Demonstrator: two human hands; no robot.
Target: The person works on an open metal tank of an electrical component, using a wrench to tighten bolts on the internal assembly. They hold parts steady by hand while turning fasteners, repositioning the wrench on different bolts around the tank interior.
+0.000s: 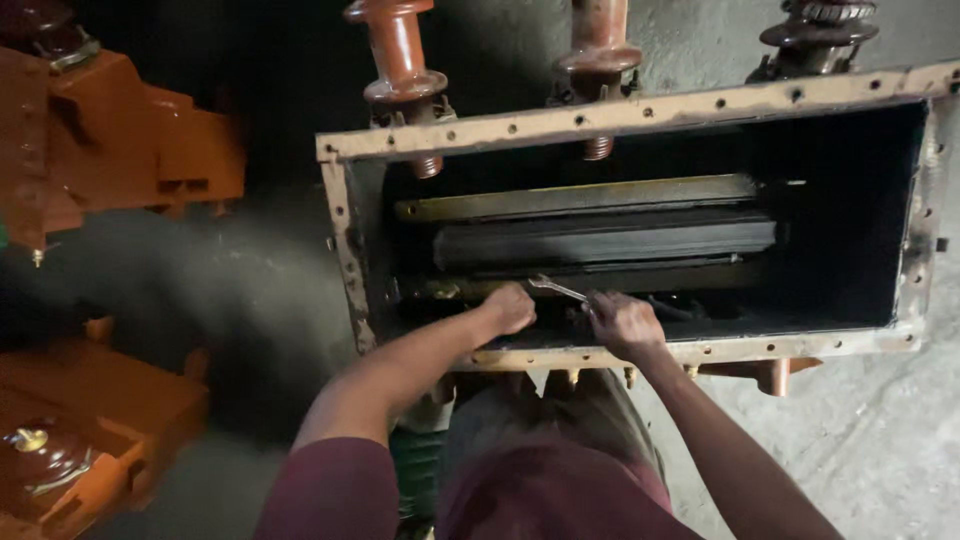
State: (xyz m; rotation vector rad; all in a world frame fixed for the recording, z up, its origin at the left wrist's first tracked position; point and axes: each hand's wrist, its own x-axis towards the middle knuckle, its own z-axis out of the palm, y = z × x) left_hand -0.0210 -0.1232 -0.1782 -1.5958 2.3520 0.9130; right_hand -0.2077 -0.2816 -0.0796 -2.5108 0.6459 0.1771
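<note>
I look down into an open rectangular metal tank (640, 113) with a rusty, bolt-holed flange. Inside lies a dark stack of core plates (600, 240) between two greasy clamp bars. My right hand (622, 322) is shut on a silver spanner (556, 289), whose open jaw points left over the near clamp bar. My left hand (510, 307) reaches over the near flange and rests closed on the near clamp bar, just left of the spanner's jaw. What its fingers hold is hidden.
Three brown ribbed insulators (402, 70) stand along the tank's far side. Orange metal housings (120, 140) sit at the left, another orange housing (90, 420) at lower left. Grey concrete floor (870, 440) lies to the right. My knees press against the tank's near wall.
</note>
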